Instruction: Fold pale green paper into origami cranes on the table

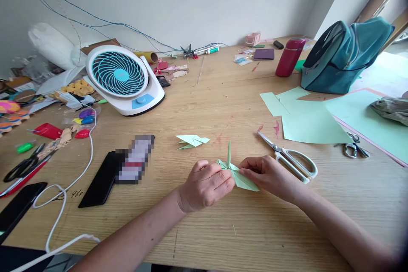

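Folded piece: a pale green folded paper figure point(237, 174), flat wings spread left and right, one thin point standing upright at its far edge.
Where: on the light wooden table point(223, 93), near the front, between both hands.
Left hand point(205, 185): knuckles up, fingers curled, pinching the figure's left wing.
Right hand point(266, 172): palm down, fingertips pinching the figure's right side.
Nearby: a second pale green folded paper figure point(192, 140) lies just beyond; white-handled scissors point(291, 158) lie right of the right hand.
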The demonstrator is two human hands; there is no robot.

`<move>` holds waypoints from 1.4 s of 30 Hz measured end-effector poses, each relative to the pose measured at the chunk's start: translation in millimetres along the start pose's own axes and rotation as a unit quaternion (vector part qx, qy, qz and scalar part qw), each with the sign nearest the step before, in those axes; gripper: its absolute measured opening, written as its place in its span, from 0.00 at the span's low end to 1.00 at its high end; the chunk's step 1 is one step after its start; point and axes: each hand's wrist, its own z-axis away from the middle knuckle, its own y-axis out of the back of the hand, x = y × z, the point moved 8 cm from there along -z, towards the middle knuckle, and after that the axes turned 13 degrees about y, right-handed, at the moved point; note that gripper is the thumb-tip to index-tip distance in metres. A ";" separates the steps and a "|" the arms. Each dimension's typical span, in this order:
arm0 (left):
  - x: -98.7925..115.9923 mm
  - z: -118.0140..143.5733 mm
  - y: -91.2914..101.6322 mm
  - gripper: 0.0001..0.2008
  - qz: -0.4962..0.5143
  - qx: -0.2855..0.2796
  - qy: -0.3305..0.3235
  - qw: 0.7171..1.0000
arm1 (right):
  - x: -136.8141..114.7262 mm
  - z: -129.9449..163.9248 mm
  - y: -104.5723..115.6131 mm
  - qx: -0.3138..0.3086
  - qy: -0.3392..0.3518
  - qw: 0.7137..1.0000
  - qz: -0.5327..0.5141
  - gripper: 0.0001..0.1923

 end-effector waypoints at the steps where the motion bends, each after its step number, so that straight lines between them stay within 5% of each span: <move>1: 1.2 1.9 -0.2 0.07 0.000 -0.001 -0.005 1.000 | -0.5 0.4 -0.7 -0.004 0.002 1.000 0.015 0.15; 11: 1.5 14.0 -26.3 0.08 0.026 -0.088 -0.020 0.996 | -24.6 7.1 -2.8 0.035 0.155 0.951 0.267 0.11; 19: -6.1 14.7 -35.7 0.11 0.072 -0.134 0.015 0.988 | -42.4 33.1 -21.9 0.030 0.274 0.904 0.327 0.08; 24: -7.3 14.7 -35.4 0.10 0.087 -0.131 0.023 0.987 | -41.0 34.9 -30.3 0.032 0.285 0.887 0.361 0.14; 42: -10.6 10.0 -42.2 0.08 0.101 -0.185 0.074 0.975 | -33.2 30.3 -27.6 0.050 0.237 0.911 0.333 0.13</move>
